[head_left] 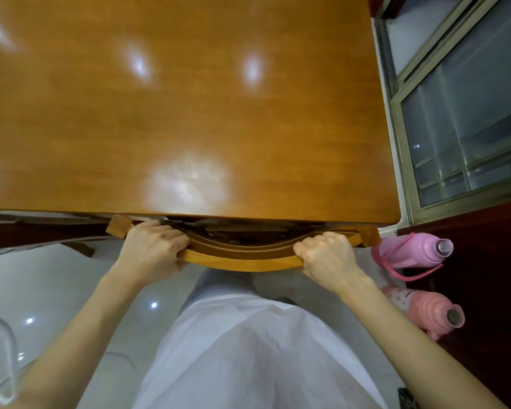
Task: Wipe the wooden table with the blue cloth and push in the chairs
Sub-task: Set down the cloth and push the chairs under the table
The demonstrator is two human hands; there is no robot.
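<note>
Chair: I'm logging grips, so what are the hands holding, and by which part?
The left hand and right hand each grip the wooden chair by its curved top rail, one near each end.

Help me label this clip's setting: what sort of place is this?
Probably a home dining area: a glossy wooden table with a wooden chair drawn up to it, and two pink thermos flasks beside a sliding window.

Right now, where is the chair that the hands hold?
In the head view, the chair is at the centre, tucked against the near edge of the wooden table, with the left hand and right hand gripping its curved backrest.
</note>
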